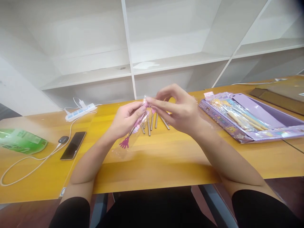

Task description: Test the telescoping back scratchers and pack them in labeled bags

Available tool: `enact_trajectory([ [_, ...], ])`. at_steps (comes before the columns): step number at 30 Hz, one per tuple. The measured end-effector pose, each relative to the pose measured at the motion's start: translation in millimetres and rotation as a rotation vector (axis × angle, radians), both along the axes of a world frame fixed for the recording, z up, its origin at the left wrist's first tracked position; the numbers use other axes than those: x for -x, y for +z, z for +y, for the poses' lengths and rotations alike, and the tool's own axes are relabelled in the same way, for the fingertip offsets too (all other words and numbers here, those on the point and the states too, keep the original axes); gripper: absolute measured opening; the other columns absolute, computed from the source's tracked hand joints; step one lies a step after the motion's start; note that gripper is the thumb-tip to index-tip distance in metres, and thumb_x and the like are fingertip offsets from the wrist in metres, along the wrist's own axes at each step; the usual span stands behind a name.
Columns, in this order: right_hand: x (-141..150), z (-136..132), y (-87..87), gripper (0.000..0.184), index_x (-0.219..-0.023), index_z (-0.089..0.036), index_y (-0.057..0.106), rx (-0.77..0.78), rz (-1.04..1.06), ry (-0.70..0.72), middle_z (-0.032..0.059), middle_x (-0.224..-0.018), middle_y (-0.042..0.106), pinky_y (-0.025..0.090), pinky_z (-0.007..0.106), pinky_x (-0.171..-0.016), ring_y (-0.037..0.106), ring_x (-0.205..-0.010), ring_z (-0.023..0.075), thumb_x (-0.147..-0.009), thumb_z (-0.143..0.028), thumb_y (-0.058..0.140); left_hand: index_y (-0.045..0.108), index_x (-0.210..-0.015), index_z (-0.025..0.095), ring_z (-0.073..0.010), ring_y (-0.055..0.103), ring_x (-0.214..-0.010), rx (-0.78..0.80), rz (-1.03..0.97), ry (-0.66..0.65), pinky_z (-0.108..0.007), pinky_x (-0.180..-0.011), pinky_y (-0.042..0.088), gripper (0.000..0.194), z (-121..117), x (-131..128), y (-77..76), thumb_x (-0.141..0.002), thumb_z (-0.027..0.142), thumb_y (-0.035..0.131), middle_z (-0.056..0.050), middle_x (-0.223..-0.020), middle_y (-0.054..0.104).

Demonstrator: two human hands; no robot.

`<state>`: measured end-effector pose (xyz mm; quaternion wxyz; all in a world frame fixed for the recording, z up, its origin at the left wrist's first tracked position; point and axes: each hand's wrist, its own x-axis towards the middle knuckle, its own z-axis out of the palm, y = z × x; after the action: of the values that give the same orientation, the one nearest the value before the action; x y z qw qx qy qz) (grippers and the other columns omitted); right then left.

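My left hand is closed around a slim stick that has a small magenta hand-shaped end and a short metal shaft, like a hand pointer or back scratcher. Clear plastic wrapping surrounds part of it. At the stick's upper end, the fingers of my right hand pinch the pink tip and the wrapping together. Just behind and below my hands, several silver metal rods lie on the table, their far ends partly hidden by my fingers.
On the right stands a purple box with several wrapped sticks in it, near a brown carton. To the left are a phone, a white power strip, a cable and a green packet. White shelving rises behind the table.
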<state>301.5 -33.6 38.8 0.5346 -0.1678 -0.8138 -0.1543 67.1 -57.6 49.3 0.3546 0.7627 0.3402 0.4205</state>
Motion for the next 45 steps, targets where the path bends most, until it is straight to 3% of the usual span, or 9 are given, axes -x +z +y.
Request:
enact_trajectory([
  [5, 6, -3, -7.0, 0.034, -0.142, -0.031, 0.072, -0.136, -0.099, -0.178, 0.0080, -0.116, 0.072, 0.058, 0.036, -0.079, 0.068, -0.097, 0.0193, -0.109, -0.025, 0.066, 0.065, -0.084, 0.020, -0.0142, 0.056, -0.069, -0.035, 0.004, -0.058, -0.029, -0.069, 0.048, 0.044, 3, 4, 1.6, -0.111, 0.055, 0.060, 0.001, -0.071, 0.057],
  [9, 8, -2, -9.5, 0.035, -0.139, -0.026, 0.073, -0.149, -0.165, -0.145, 0.0118, -0.120, 0.072, 0.058, 0.040, -0.080, 0.068, -0.099, 0.0228, -0.108, -0.043, 0.069, 0.070, -0.088, 0.021, -0.0151, 0.055, -0.067, -0.042, -0.021, -0.061, -0.029, -0.069, 0.048, 0.044, 5, 7, 3.0, -0.112, 0.056, 0.057, 0.001, -0.070, 0.059],
  [15, 9, -4, -3.0, 0.019, -0.121, -0.031, 0.077, 0.297, 0.050, 0.159, 0.0076, -0.114, 0.065, 0.059, 0.039, -0.083, 0.066, -0.097, 0.0205, -0.108, -0.041, 0.067, 0.075, -0.080, 0.021, -0.0150, 0.057, -0.067, -0.165, 0.118, 0.072, -0.029, -0.067, 0.046, 0.047, 3, 10, 9.2, -0.109, 0.055, 0.063, -0.001, -0.071, 0.063],
  [19, 10, -10, 0.9, 0.036, -0.128, -0.026, 0.068, 0.707, 0.217, 0.389, 0.0073, -0.118, 0.068, 0.060, 0.035, -0.086, 0.068, -0.104, 0.0188, -0.111, -0.056, 0.060, 0.083, -0.101, 0.024, -0.0145, 0.062, -0.069, -0.306, 0.199, 0.139, -0.029, -0.071, 0.048, 0.035, 2, 11, 10.1, -0.112, 0.049, 0.062, 0.000, -0.075, 0.068],
  [22, 11, -12, 1.9, 0.043, -0.126, -0.023, 0.067, 0.942, 0.213, 0.430, 0.0072, -0.118, 0.072, 0.058, 0.033, -0.083, 0.069, -0.102, 0.0179, -0.107, -0.061, 0.066, 0.084, -0.113, 0.027, -0.0136, 0.062, -0.069, -0.468, 0.258, 0.155, -0.029, -0.073, 0.048, 0.026, 2, 11, 8.3, -0.112, 0.042, 0.063, 0.001, -0.074, 0.069],
  [24, 13, -14, 1.8, 0.045, -0.121, -0.022, 0.069, 1.018, 0.171, 0.407, 0.0062, -0.112, 0.074, 0.056, 0.032, -0.080, 0.068, -0.096, 0.0175, -0.098, -0.059, 0.080, 0.083, -0.104, 0.026, -0.0134, 0.063, -0.070, -0.504, 0.260, 0.141, -0.028, -0.073, 0.048, 0.029, 1, 11, 7.9, -0.113, 0.041, 0.061, 0.002, -0.071, 0.068],
  [29, 20, -14, -1.6, 0.051, -0.112, -0.020, 0.070, 1.084, 0.242, 0.437, 0.0010, -0.088, 0.071, 0.052, 0.031, -0.071, 0.063, -0.079, 0.0149, -0.086, -0.058, 0.092, 0.067, -0.071, 0.020, -0.0121, 0.061, -0.064, -0.384, 0.190, 0.128, -0.028, -0.066, 0.046, 0.051, -2, 9, 9.2, -0.116, 0.041, 0.053, 0.001, -0.068, 0.067],
  [35, 18, -11, -2.1, 0.054, -0.108, -0.022, 0.067, 1.130, 0.241, 0.518, 0.0029, -0.099, 0.074, 0.053, 0.030, -0.072, 0.067, -0.088, 0.0166, -0.081, -0.059, 0.095, 0.072, -0.080, 0.021, -0.0098, 0.061, -0.055, -0.382, 0.196, 0.164, -0.026, -0.062, 0.045, 0.046, -4, 6, 6.8, -0.116, 0.040, 0.052, 0.003, -0.062, 0.069],
  [45, 17, -15, 1.0, 0.045, -0.092, -0.020, 0.074, 1.088, 0.058, 0.417, -0.0007, -0.075, 0.063, 0.040, 0.028, -0.057, 0.054, -0.066, 0.0121, -0.100, -0.064, 0.074, 0.078, -0.103, 0.021, -0.0136, 0.072, -0.064, -0.333, 0.046, 0.195, -0.026, -0.062, 0.056, 0.026, -6, 3, 0.9, -0.110, 0.043, 0.065, 0.000, -0.077, 0.079],
])
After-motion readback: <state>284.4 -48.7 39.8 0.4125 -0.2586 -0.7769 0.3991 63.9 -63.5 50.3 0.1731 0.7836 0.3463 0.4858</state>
